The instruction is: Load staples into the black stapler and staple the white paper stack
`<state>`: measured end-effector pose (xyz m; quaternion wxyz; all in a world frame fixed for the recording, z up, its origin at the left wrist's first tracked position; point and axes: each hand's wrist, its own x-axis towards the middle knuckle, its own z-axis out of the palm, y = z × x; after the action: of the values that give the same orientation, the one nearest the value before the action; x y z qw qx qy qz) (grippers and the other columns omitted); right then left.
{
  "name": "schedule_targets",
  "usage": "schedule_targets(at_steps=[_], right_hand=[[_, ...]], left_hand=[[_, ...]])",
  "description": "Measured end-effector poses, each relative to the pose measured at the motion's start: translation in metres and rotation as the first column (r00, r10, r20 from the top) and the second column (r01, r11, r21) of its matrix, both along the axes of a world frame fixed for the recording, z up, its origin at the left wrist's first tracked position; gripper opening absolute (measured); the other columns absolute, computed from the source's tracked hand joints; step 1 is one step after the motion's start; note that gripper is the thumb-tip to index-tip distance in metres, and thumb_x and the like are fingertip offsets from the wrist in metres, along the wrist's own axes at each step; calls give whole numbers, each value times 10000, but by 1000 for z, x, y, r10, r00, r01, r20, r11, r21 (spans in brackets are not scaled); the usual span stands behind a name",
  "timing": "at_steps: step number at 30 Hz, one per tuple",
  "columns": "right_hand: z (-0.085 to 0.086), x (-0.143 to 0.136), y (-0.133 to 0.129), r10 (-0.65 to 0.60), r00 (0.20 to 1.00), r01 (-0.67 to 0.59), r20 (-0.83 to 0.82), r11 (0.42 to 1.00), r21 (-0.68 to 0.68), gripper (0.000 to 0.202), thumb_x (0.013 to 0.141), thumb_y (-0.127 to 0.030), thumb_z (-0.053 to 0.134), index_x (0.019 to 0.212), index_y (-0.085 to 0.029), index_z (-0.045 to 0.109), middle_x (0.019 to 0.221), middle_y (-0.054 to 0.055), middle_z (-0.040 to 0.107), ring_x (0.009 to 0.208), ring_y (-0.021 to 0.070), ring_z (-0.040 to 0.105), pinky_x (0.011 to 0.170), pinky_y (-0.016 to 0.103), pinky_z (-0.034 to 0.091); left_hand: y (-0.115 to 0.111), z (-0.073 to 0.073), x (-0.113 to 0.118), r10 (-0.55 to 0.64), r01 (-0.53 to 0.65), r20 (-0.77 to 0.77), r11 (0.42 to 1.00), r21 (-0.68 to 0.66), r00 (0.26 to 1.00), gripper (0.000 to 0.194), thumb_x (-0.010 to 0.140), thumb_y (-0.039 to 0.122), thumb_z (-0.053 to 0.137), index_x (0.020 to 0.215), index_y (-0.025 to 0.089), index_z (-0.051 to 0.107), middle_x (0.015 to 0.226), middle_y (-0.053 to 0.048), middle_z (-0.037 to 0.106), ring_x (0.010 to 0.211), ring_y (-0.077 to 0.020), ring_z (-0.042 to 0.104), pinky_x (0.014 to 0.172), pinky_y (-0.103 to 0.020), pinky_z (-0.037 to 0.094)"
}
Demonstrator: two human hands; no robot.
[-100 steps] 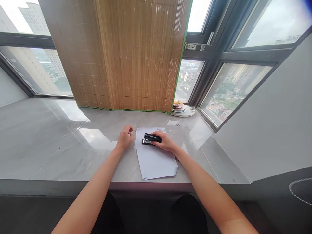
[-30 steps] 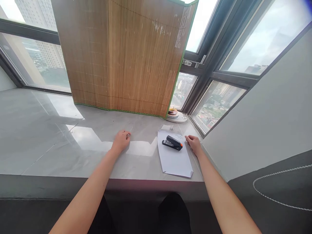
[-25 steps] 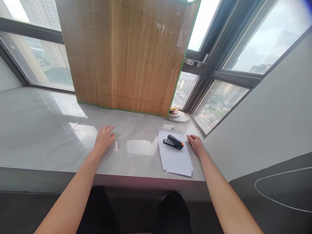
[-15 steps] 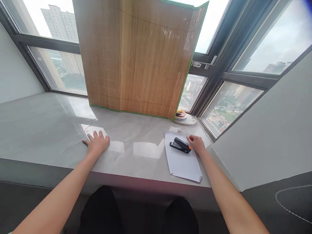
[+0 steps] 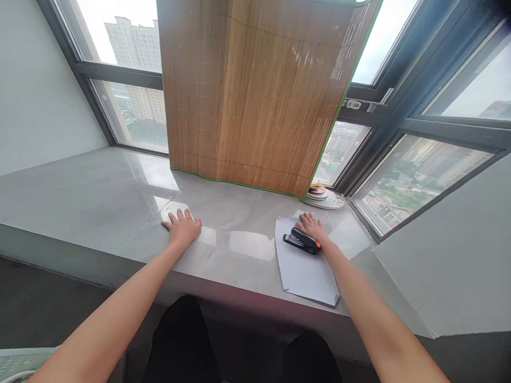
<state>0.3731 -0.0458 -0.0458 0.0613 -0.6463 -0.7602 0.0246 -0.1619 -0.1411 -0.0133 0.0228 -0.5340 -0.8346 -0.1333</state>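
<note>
My left hand (image 5: 183, 227) rests palm down on the grey stone sill, its fingers spread over a bright patch of light, and it holds nothing. On the right, my right hand (image 5: 312, 226) reaches over the top edge of the white paper (image 5: 307, 276) with its fingers stretched forward and down. A black stapler with an orange tip (image 5: 301, 241) lies on the paper, right beside this hand and partly against its wrist in the picture. Whatever is under the right palm is hidden.
Behind the sill (image 5: 139, 213) a bamboo mat (image 5: 247, 101) with green edging stands against the window. Stacked plates (image 5: 325, 198) sit in the right corner by the window frame (image 5: 359, 159). A pale green basket (image 5: 24, 361) shows at the lower left.
My right hand has moved from beside the stapler to the paper's top edge, its fingers opening out from a pinch. It covers small bits seen there before. The view has turned slightly left.
</note>
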Motion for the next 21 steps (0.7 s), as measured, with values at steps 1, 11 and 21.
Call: schedule_targets(at_steps=[1, 11, 21], right_hand=[[2, -16, 1, 22, 1000, -22, -9, 1000, -6, 562, 1099, -512, 372, 1564, -229, 515, 1754, 177, 363, 1670, 385, 225, 1279, 750, 218], [23, -228, 23, 229, 966, -236, -118, 971, -41, 570, 1131, -511, 386, 1645, -268, 429, 1794, 129, 288, 1685, 353, 160, 1297, 745, 96], [25, -342, 28, 278, 922, -292, -269, 956, -11, 647, 1156, -472, 391, 1671, -83, 337, 1792, 160, 276, 1660, 362, 105, 1297, 688, 31]], left_hand=[[0, 0, 0, 2, -2, 3, 1000, 0, 1000, 691, 1045, 439, 339, 1610, 68, 479, 1720, -276, 361, 1573, -568, 253, 1214, -815, 188], [-1, 2, 1, 6, -7, 43, 1000, 20, 999, 658, 1025, 415, 408, 1601, 114, 508, 1716, -275, 371, 1584, -557, 247, 1208, -828, 169], [-2, 3, 0, -7, 6, 71, 1000, 24, 997, 638, 1031, 388, 400, 1594, 110, 518, 1699, -279, 398, 1583, -557, 249, 1207, -830, 170]])
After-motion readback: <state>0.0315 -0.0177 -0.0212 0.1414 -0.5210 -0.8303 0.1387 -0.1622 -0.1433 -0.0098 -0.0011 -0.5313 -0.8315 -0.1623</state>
